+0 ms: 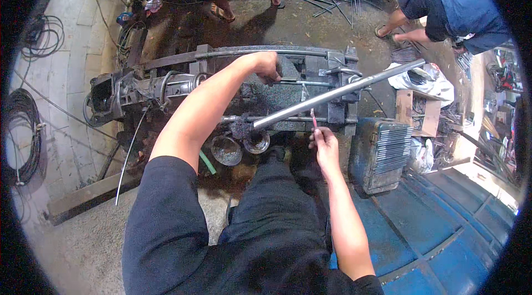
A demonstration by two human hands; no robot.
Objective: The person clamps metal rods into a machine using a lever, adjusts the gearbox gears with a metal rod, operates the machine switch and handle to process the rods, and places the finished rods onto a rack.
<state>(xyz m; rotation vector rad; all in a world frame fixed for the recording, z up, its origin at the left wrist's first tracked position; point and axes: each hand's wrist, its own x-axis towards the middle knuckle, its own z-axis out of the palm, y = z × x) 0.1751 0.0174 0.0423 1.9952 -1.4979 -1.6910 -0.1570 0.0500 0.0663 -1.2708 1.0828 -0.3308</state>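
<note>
Left arm [191,123] arches forward, left hand [267,67] gripping a rod [305,83]; right hand [325,144] pinches pink tool [314,121].

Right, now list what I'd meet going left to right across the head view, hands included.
Coiled black cable → thin pale tube → short green tube → left hand → right hand, holding a slim pink tool → blue case.

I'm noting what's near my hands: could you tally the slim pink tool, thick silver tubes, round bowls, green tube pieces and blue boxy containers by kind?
Slim pink tool, in the right hand: 1
Thick silver tube: 1
Round bowls: 2
Green tube piece: 1
Blue boxy container: 1
Total: 6
</note>
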